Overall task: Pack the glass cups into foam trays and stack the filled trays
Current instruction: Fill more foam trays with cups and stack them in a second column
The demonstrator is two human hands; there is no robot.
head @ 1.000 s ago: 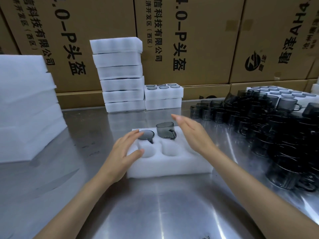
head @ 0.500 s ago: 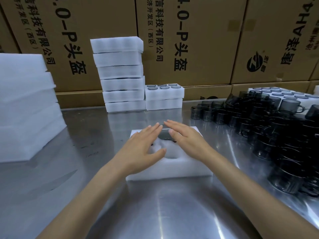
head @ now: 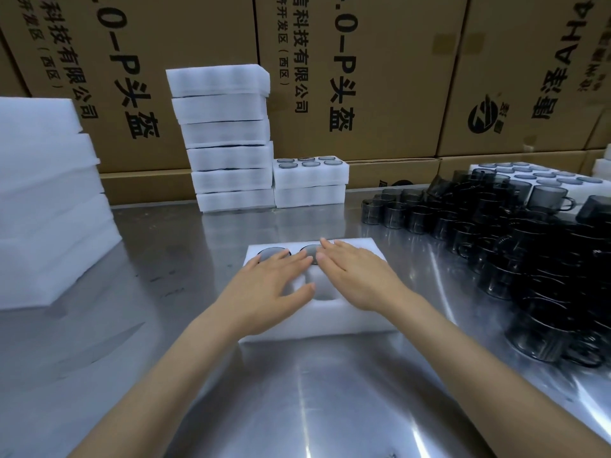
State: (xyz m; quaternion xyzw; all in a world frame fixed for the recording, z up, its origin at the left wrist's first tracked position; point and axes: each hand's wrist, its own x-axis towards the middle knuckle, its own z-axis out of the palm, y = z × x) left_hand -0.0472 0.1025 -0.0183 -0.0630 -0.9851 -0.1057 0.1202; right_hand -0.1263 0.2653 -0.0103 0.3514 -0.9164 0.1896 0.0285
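White foam tray (head: 347, 320) lies at the centre of the steel desk (head: 297, 398), two smoked-glass cups seated in its far pockets: one cup (head: 271, 253) at 11 o'clock, the second cup (head: 309, 250) at 12 o'clock. Left hand (head: 274, 285) and right hand (head: 355, 276) rest flat on the tray, fingers straight and together, gripping nothing, fingertips touching the cup rims. Loose glass cups (head: 515, 259) crowd the desk at 3 o'clock; a stack of foam trays (head: 228, 140) stands at 11 o'clock, a shorter filled stack (head: 310, 183) just beside it.
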